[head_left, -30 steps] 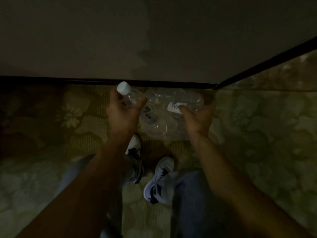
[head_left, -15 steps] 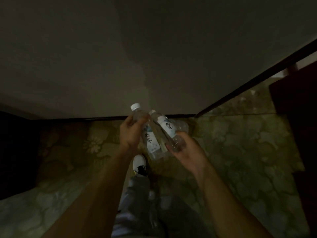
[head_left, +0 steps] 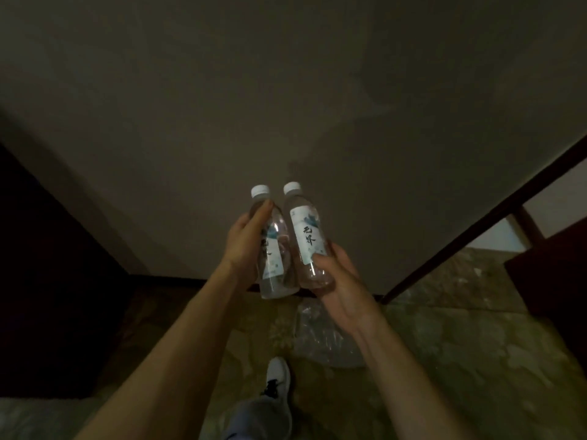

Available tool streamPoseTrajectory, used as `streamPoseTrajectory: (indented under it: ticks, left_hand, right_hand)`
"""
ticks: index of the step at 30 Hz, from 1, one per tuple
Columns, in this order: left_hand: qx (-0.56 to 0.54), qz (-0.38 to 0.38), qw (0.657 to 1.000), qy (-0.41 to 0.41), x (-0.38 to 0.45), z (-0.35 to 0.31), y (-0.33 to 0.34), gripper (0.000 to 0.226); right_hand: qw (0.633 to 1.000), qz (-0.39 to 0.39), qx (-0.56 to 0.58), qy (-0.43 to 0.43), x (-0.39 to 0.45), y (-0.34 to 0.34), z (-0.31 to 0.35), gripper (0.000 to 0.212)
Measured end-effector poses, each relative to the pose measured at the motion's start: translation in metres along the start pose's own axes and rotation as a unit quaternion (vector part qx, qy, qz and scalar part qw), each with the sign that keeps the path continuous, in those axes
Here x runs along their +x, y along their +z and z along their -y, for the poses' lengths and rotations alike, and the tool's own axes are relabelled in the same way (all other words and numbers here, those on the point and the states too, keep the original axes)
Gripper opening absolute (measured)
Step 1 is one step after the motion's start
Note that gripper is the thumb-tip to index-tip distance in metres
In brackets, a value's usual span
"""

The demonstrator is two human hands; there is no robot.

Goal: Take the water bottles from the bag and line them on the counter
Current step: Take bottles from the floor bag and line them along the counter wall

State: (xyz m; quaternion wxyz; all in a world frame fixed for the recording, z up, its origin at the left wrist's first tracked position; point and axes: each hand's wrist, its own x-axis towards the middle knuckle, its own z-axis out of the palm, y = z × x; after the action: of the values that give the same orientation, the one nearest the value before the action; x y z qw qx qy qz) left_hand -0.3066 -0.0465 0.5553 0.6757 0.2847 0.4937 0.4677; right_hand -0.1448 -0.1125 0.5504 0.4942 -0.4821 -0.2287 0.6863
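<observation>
Now both arms stretch forward, each hand's grip wrapped round a bottle: the left hand [head_left: 246, 241] holds the left bottle [head_left: 273, 249], the right hand [head_left: 340, 281] cups the right bottle [head_left: 307, 239], both raised upright, side by side, above the bag [head_left: 320, 338] lying on the floor [head_left: 444, 344].

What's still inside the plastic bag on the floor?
The clear plastic bag lies crumpled on the floor below the right hand. No bottle shows inside it, but the wrist covers its upper edge and the light is dim.

Clear glossy plastic bottles [head_left: 287, 249], paper labels, crinkly transparent plastic bag [head_left: 320, 338], matt wall [head_left: 286, 90]
</observation>
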Motion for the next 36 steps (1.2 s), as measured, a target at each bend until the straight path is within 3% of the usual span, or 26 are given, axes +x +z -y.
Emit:
streamPoseTrajectory:
  ticks: [4,11,20,26,31,34,36]
  left_hand:
    - [0.024,-0.018,0.997,0.075,-0.041,-0.052,-0.032,0.044]
    - [0.072,-0.015,0.976,0.204,-0.096,-0.150,-0.097,0.041]
    - [0.111,-0.037,0.927,0.356,-0.167,-0.271,-0.219,0.043]
    - [0.137,-0.094,0.893,0.418,-0.217,-0.317,-0.316,0.046]
    - [0.143,-0.167,0.858,0.465,-0.252,-0.340,-0.383,0.035]
    - [0.147,-0.200,0.847,0.471,-0.264,-0.345,-0.419,0.044]
    - [0.164,-0.228,0.837,0.470,-0.267,-0.349,-0.441,0.061]
  right_hand:
    - [0.986,0.055,-0.155,-0.041,-0.021,0.056,0.018,0.050]
    - [0.943,0.091,-0.292,-0.133,-0.042,0.181,0.041,0.052]
    - [0.920,0.129,-0.281,-0.241,-0.065,0.364,0.025,0.054]
    - [0.903,0.202,-0.273,-0.262,-0.079,0.478,-0.005,0.055]
    - [0.893,0.240,-0.266,-0.272,-0.082,0.551,-0.051,0.055]
    - [0.887,0.259,-0.256,-0.283,-0.082,0.587,-0.075,0.057]
    - [0.882,0.270,-0.256,-0.290,-0.080,0.609,-0.085,0.056]
